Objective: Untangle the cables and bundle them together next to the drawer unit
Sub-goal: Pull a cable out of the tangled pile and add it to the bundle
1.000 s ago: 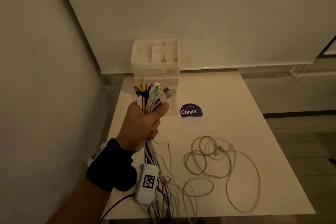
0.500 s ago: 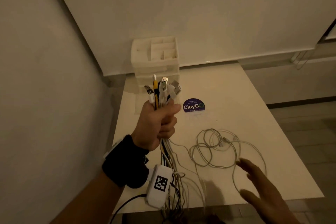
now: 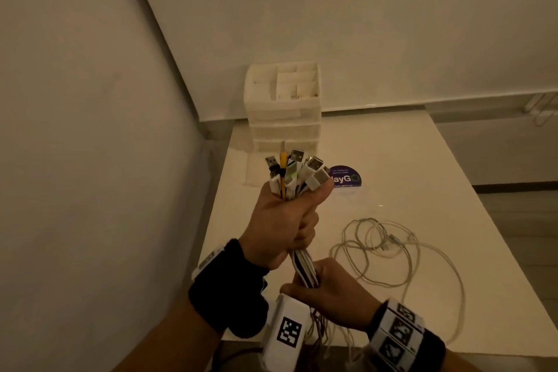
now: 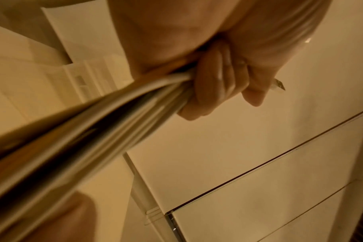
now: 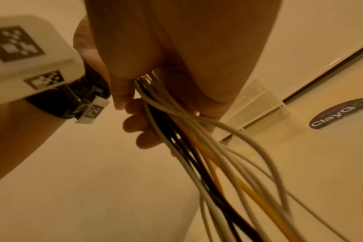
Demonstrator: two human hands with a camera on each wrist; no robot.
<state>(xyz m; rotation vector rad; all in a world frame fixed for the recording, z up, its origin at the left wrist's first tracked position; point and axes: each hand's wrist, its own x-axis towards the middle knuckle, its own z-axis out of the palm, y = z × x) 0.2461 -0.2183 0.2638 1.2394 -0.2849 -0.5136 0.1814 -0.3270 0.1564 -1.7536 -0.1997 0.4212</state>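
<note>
My left hand (image 3: 287, 220) is raised over the white table (image 3: 422, 166) and grips a bundle of cables (image 3: 305, 269) in a fist. Their USB plugs (image 3: 297, 170) stick up above the thumb. Just below it my right hand (image 3: 329, 288) holds the same bundle, fingers curled round the white, black and yellow cables (image 5: 197, 147). In the left wrist view my fingers (image 4: 215, 81) wrap the blurred bundle (image 4: 93, 131). A loose white cable (image 3: 392, 254) lies in loops on the table to the right. The white drawer unit (image 3: 283, 106) stands at the table's back left corner.
A round purple ClayGo sticker (image 3: 347, 178) lies on the table right of the drawer unit. A wall (image 3: 90, 160) runs close along the table's left side. The bundle's tails hang over the table's near edge (image 3: 453, 349).
My right hand came in from the lower right and took hold of the bundle below my left hand. The left hand has lifted the bundle slightly nearer the drawer unit.
</note>
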